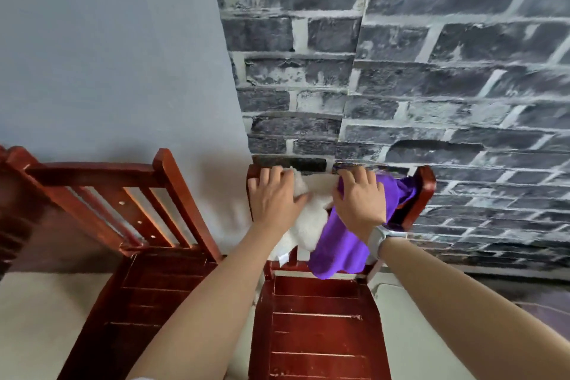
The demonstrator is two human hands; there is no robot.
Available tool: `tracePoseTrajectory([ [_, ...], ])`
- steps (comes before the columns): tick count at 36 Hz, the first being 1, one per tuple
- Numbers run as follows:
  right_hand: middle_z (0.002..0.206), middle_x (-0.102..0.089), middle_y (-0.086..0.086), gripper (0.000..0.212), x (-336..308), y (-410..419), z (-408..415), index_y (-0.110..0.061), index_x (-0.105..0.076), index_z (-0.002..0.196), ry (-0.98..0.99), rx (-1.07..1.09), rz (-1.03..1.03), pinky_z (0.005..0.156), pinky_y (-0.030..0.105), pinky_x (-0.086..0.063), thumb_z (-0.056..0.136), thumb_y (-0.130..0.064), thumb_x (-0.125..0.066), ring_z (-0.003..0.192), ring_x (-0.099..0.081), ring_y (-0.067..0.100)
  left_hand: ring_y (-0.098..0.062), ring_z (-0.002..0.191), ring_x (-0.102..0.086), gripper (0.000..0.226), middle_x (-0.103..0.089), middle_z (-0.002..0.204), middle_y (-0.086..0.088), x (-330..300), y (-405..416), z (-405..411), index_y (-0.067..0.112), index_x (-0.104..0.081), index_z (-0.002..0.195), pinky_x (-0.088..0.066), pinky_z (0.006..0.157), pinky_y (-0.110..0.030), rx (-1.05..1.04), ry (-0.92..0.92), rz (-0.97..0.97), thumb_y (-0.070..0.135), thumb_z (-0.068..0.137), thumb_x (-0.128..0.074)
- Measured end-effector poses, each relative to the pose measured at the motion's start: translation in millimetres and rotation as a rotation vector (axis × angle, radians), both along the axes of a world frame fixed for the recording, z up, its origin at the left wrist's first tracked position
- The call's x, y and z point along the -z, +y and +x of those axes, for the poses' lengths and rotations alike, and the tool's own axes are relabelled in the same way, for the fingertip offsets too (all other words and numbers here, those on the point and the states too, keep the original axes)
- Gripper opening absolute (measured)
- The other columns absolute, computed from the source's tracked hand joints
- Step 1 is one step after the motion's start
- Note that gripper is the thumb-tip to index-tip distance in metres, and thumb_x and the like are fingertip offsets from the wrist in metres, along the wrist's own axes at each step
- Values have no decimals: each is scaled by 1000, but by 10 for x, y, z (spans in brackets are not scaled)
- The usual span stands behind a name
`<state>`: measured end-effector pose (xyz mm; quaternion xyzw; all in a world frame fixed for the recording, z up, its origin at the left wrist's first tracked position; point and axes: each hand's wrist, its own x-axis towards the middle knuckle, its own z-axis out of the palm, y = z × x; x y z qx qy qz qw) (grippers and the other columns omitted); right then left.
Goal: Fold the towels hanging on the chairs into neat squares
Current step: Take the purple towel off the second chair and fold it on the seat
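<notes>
Two towels hang over the backrest of the red wooden chair [320,333] in front of me. The white fluffy towel [308,225] drapes over the left half of the top rail. The purple towel [342,247] drapes over the right half and hangs down to the seat's back edge. My left hand [274,197] lies over the rail's left end, its fingers curled round the white towel's top. My right hand [361,197] grips the purple towel at the top of the rail. A watch sits on my right wrist.
A second red wooden chair [135,225] stands close on the left, its slatted back bare. A grey wall and dark brick-pattern wall [431,71] rise right behind both chairs. The floor is pale beige.
</notes>
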<state>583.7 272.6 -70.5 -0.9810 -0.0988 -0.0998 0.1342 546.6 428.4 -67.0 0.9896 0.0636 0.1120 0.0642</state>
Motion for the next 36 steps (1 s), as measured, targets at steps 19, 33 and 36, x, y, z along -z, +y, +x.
tracePoseTrajectory([
  [19,102,-65,15,16,-1063,-412,179,-4,-62,99,-9,107,419,76,29,-39,88,-8,-52,95,-57,31,-23,104,-47,45,-56,113,-1,-24,53,90,23,-55,117,-30,84,-39,52,101,122,53,83,-50],
  [33,86,-59,1,10,-2988,-694,-146,-3,-63,93,-609,-52,834,66,4,-37,87,-2,-55,77,-52,12,-14,107,-57,38,-59,121,-2,-1860,-333,317,16,-57,121,-46,92,-32,450,-147,-704,39,91,-50],
  [36,87,-60,5,7,-3286,-769,-312,-9,-60,89,-737,-131,931,74,18,-43,86,-4,-57,77,-54,12,-7,101,-58,41,-59,116,6,-2327,-514,164,22,-54,123,-48,87,-26,574,-265,-826,42,88,-54],
])
